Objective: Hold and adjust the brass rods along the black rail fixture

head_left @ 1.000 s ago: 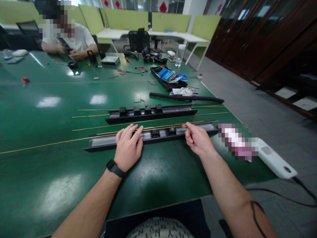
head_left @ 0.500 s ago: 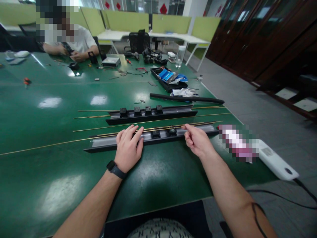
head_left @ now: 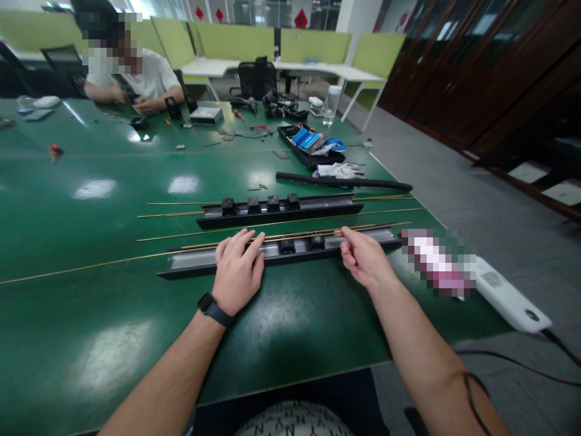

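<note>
My left hand [head_left: 236,271] lies flat, fingers spread, on the long black rail [head_left: 281,251], while my right hand [head_left: 365,259] pinches the thin brass rod [head_left: 290,235] running sideways along it.

— How's the light?
— Bright, from overhead. White glare patches on the green worktop [head_left: 91,189], near and far left.
— Sharpness?
— Centre crisp; edges bend, the dark cabinets [head_left: 490,72] far right dim.

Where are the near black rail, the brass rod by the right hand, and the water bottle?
near black rail [head_left: 195,261], head view, bare grey channel left of the left hand.
brass rod [head_left: 297,234], head view, mid-length between the hands.
water bottle [head_left: 331,104], head view, clear body.
</note>
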{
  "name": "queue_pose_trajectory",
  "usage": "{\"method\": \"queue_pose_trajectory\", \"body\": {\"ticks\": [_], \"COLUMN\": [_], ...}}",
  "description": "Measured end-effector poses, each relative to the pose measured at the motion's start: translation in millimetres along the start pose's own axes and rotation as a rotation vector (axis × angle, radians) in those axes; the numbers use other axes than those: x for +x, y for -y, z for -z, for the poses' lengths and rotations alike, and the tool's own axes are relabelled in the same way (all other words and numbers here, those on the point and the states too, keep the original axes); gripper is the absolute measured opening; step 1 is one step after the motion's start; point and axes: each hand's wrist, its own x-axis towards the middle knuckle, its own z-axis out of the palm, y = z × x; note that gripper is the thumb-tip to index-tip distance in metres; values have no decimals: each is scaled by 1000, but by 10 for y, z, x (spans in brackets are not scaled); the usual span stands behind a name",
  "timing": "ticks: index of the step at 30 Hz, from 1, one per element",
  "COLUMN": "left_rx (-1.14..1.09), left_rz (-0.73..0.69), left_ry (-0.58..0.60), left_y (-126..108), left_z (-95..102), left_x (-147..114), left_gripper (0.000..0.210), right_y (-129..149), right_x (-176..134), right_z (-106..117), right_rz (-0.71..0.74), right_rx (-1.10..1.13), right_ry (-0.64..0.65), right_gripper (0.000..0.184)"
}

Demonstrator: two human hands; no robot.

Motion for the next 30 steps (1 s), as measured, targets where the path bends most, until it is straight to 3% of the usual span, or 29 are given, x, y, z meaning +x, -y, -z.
{"method": "queue_pose_trajectory", "body": {"ticks": [14, 21, 30], "left_rx": [32, 24, 30], "left_rz": [-8, -6, -5], "left_ry": [-1, -3, 0], "left_y": [-4, -2, -7], "left_z": [5, -1, 4], "left_x": [-4, -3, 5], "left_gripper": [41, 41, 41], "right_y": [2, 7, 3], "right_x": [-7, -1, -3], "right_z": [1, 7, 16], "right_rz": [8, 31, 11], "right_rx": [-6, 25, -19], "right_ry": [-1, -47, -7], "right_gripper": [24, 15, 18]}}
